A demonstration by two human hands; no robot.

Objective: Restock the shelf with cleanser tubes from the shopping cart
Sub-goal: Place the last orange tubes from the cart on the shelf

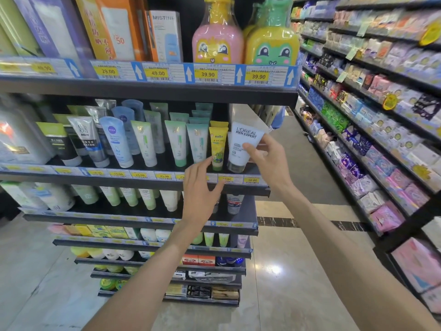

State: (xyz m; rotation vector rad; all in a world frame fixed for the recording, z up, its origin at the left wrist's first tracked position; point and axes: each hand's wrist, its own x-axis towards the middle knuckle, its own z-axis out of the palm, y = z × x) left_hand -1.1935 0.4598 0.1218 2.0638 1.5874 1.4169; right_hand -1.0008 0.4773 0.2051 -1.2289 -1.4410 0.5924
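A person's right hand [267, 158] pinches a white squeeze tube printed "L'OREAL MEN EXPERT" [242, 146] between thumb and fingers, the thumb pressed on the tube's front face and the fingers wrapped behind its right edge; the tube stands cap-down and slightly tilted at the far right end of a dark metal shelf [133, 177], its grey cap at the shelf's front lip. The left hand [202, 187] hovers just below and left of it, its grip spread and holding nothing, with the forefinger reaching up to the base of a small yellow tube with a green cartoon frog [217, 149] that stands just beside the white tube. Further left along the same shelf runs a row of cap-down cleanser tubes: pale green and white ones [177, 144], a light blue tube with a round dark blue logo [117, 144], and grey tubes marked "MEN" [88, 139]. Yellow price labels [139, 175] line the shelf's front strip. On the shelf above stand a pink cartoon-faced bottle with a yellow cap [217, 37] and a yellow bottle with a green frog face [272, 41], beside boxed sunscreens. Lower shelves carry more tubes and small boxes. Across a glossy beige tiled floor [286, 271], a long aisle rack [381, 120] on the right is packed with soft pastel packets.
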